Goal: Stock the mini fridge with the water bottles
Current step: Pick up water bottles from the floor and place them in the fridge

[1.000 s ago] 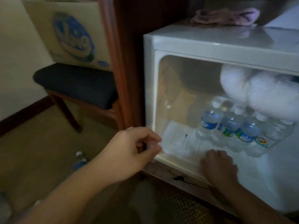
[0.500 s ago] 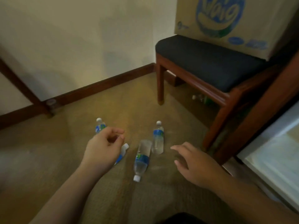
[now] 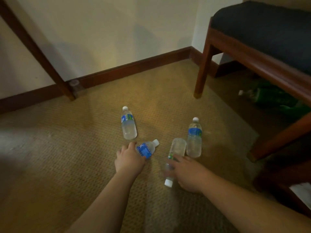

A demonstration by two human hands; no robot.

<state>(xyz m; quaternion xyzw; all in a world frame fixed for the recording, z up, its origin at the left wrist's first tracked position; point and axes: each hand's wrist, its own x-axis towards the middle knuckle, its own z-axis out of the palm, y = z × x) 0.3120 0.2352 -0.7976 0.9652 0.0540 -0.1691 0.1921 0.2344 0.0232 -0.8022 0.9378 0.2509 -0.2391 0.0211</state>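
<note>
We see 4 clear plastic water bottles with white caps lying on the tan woven carpet (image 3: 67, 148). Our left hand (image 3: 128, 159) is curled around the blue-labelled bottle (image 3: 146, 149), which tilts with its cap up and to the right. Our right hand (image 3: 186, 174) lies over the green-labelled bottle (image 3: 176, 151), cap pointing toward us; motion blur keeps us from telling whether the fingers have closed on it. Just beside it, to the right, lies a bottle with a blue band (image 3: 194, 137), cap away from us. Farther off, past the left hand, lies the 4th bottle (image 3: 128, 123). A dark-cushioned wooden chair (image 3: 262, 52) stands at the right, with green plastic wrap (image 3: 276, 98) under it. The mini fridge shows only as a pale corner (image 3: 303, 192) at the far right edge.
</note>
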